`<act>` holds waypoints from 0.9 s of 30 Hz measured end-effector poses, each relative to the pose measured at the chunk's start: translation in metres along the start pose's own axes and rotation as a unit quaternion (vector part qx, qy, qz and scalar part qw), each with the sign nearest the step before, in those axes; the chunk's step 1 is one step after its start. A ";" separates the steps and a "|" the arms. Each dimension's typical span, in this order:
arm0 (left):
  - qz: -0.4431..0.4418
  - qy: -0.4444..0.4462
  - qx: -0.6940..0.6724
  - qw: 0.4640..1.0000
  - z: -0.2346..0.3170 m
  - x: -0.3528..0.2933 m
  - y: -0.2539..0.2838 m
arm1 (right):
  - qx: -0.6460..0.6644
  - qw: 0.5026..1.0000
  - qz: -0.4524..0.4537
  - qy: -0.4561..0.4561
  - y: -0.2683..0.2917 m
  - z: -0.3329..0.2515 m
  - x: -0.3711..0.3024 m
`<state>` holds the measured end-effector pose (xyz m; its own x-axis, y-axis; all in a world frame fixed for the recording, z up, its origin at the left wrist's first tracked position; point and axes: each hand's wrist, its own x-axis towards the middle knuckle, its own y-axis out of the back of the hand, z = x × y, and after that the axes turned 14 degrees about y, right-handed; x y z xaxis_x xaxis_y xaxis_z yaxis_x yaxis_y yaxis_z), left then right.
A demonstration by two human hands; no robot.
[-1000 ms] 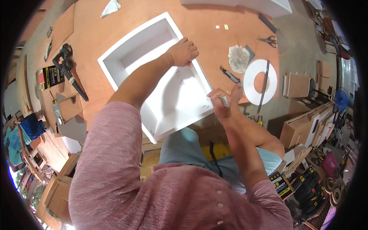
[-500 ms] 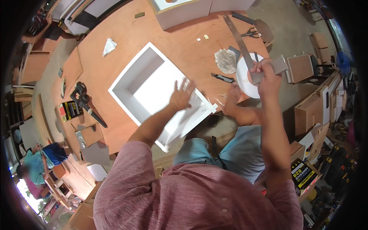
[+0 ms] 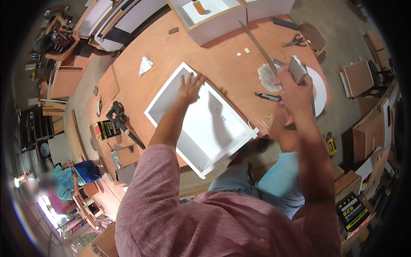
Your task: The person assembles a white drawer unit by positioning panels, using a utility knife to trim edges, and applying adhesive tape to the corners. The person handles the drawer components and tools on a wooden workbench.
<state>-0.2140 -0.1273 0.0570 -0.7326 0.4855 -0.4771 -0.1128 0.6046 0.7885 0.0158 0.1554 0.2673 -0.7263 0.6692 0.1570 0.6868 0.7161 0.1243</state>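
A white open-topped box (image 3: 209, 124) lies on the brown wooden table, its inside facing up. My left hand (image 3: 190, 88) reaches over it to the far end, fingers spread near the rim, gripping nothing. In my closed right hand (image 3: 295, 88) is a long flat file (image 3: 260, 48), its dark narrow blade pointing away to the far left. A thick grey block-like end (image 3: 298, 68) shows at the same fist. The fist hangs above a white round disc (image 3: 317, 90). My bare foot (image 3: 280, 115) rests beyond the box's near right corner, partly behind my right forearm.
A utility knife (image 3: 267, 97), a crumpled pale cloth (image 3: 267, 78) and scissors (image 3: 295, 40) lie to the right. Another white box (image 3: 214, 25) with a bottle (image 3: 198, 7) stands at the back. Leftward are a black power tool (image 3: 122, 122) and a tin (image 3: 107, 129). A person (image 3: 70, 182) is farther left.
My left hand has moved from the box's right side to its far end. My right hand has turned, tilting the file. The whole view has shifted.
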 end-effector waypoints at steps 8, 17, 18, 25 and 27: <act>0.040 0.002 0.054 0.998 -0.001 0.042 0.006 | 0.022 0.999 0.034 -0.011 0.009 0.010 0.017; 0.044 -0.183 0.022 0.982 -0.005 0.028 0.013 | -0.003 0.999 0.034 -0.034 0.022 0.018 0.030; 0.047 -0.150 0.036 0.987 -0.016 0.042 0.011 | 0.002 0.999 0.028 -0.036 0.023 0.020 0.031; 0.027 0.194 0.050 0.979 -0.072 0.084 0.047 | -0.001 0.999 -0.008 -0.038 0.027 0.022 0.040; 0.040 0.179 0.029 0.983 -0.069 0.077 0.037 | 0.002 0.999 -0.009 -0.041 0.022 0.019 0.042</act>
<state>-0.3205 -0.1110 0.0764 -0.9280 0.2864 -0.2383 -0.0136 0.6131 0.7899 -0.0002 0.2037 0.2579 -0.7387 0.6699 0.0746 0.6735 0.7291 0.1221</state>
